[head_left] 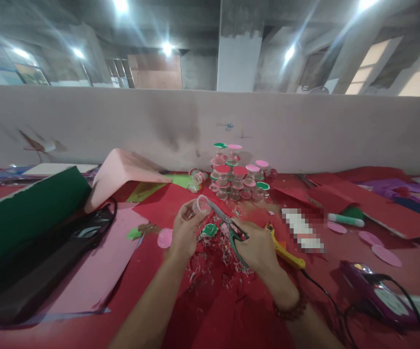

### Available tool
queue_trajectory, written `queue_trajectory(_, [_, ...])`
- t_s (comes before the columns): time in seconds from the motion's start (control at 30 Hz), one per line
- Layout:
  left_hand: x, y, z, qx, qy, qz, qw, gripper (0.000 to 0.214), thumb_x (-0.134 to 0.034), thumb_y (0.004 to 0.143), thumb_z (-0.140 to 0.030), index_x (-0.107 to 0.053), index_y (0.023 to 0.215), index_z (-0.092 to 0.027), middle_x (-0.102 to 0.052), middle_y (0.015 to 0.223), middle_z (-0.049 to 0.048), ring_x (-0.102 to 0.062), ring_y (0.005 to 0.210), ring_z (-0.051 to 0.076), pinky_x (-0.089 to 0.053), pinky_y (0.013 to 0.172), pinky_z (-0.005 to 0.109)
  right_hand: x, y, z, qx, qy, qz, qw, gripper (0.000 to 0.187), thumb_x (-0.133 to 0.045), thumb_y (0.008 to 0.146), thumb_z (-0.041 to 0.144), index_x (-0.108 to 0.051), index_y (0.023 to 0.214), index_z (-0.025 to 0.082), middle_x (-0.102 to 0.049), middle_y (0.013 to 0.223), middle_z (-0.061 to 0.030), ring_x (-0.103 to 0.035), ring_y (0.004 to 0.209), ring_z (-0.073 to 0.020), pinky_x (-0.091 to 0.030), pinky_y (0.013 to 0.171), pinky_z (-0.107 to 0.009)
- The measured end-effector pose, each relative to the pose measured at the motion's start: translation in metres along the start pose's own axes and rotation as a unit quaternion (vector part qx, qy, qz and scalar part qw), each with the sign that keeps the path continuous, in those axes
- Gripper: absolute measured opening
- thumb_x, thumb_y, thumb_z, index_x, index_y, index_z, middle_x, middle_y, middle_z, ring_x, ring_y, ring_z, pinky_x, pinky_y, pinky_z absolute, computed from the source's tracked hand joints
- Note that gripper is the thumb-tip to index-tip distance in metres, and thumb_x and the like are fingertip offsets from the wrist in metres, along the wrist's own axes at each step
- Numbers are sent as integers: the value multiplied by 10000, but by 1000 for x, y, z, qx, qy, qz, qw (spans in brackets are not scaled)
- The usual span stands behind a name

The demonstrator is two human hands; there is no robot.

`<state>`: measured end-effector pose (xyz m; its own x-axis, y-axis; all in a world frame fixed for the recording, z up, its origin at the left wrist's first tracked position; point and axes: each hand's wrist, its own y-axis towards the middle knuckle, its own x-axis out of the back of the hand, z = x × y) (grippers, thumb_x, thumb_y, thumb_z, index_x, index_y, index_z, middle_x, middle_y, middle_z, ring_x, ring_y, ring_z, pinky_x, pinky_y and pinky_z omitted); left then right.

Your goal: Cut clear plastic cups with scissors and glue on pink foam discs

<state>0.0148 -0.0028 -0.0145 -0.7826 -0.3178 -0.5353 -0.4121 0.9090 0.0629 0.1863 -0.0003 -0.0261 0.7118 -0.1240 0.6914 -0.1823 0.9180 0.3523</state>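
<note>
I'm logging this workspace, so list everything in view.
plastic cup: one, clear, in the left hand
scissors: one pair, green-handled, in the right hand
stacked cups: many, clear with pink, red or green tops, by the wall
loose discs: at least four, pink, both sides
scraps: many, mostly whitish, around the scissors
corded tool: one, yellow, right of scissors
tube: one, green and white, right
blurred item: one, whitish, right
device: one, purple, lower right
bag: one, black, left
panel: one, green, left
paper sheets: several, pink and red, both sides
table: one, red, below
wall: one, whitish, behind
lights: several, white, ceiling
bracelet: one, dark, right wrist
left hand: one, centre
right hand: one, centre
</note>
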Motion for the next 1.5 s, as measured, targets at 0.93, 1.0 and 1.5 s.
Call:
queue_trajectory(0.93, [3,-1,-3,110,-136,88,981,308,-732,587,-109,-674,878,-189,-682,1058,52,-649,918,182,-509,853,305,-6,3,-7,-75,-130,108,983,404,-541,785,228,-587,1183,174,-719,873,-109,-673,811,-231,-435,672,-266])
queue_trajectory(1.0, [4,-1,-3,115,-137,90,980,289,-729,598,-118,-676,872,-192,-688,1018,43,-649,861,160,-519,814,288,-10,-1,-7,-60,-154,136,977,420,-560,762,192,-584,1181,175,-715,898,-112,-674,844,-234,-441,693,-267])
queue_trajectory(1.5, [-3,-7,-16,156,16,140,978,379,-728,641,-158,-681,1013,-213,-660,1058,53,-614,756,126,-474,588,202,77,-28,35,23,-189,-5,982,338,-465,893,349,-668,668,198,-678,701,-65,-623,647,-195,-429,591,-294])
